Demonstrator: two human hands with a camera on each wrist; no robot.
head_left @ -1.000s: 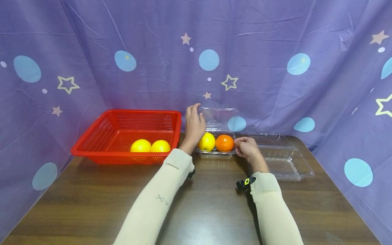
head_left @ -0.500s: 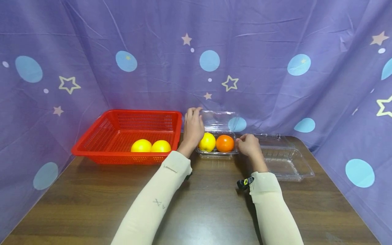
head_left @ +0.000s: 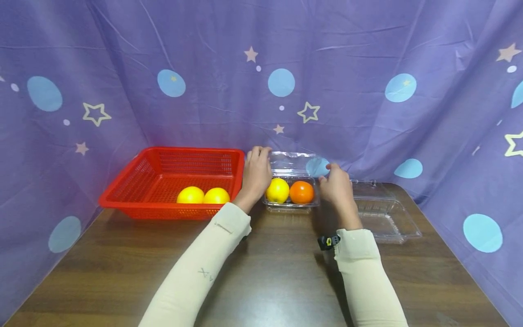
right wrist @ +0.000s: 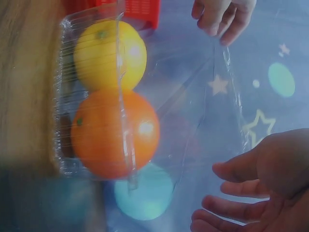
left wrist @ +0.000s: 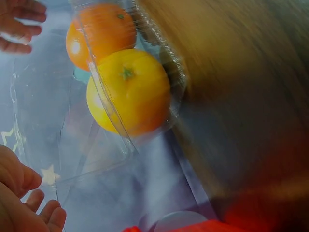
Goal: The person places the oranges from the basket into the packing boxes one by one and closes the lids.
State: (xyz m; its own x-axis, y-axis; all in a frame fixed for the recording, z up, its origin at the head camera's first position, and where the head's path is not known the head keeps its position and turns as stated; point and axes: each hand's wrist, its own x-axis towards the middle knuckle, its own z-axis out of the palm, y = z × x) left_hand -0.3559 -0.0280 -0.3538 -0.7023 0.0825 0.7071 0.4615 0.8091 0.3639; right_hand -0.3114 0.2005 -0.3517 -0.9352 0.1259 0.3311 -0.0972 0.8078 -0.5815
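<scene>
A clear plastic clamshell box (head_left: 291, 209) holds a yellow citrus-like fruit (head_left: 277, 190) and an orange (head_left: 301, 192) side by side. Its lid (head_left: 288, 164) stands raised at the back, tilted. At the lid's upper left corner is my left hand (head_left: 257, 175), its fingers bent loosely and a gap between thumb and fingertips (left wrist: 57, 220). My right hand (head_left: 337, 188) is raised beside the lid's right edge, thumb and fingers apart, holding nothing; the right wrist view shows its fingers (right wrist: 231, 208) spread near the lid. Whether either hand touches the plastic is hard to tell.
Left of the box stands a red plastic basket (head_left: 171, 212) with two yellow fruits (head_left: 203, 195) inside. To the right, partly behind my right hand, lies another clear box (head_left: 384, 220) with its lid up. A purple patterned curtain (head_left: 229, 113) hangs behind the wooden table (head_left: 282, 263).
The lid has come down a little, and my left hand has lowered with it. My right hand has left the box's right side and risen toward the lid's right edge, its fingers opening out.
</scene>
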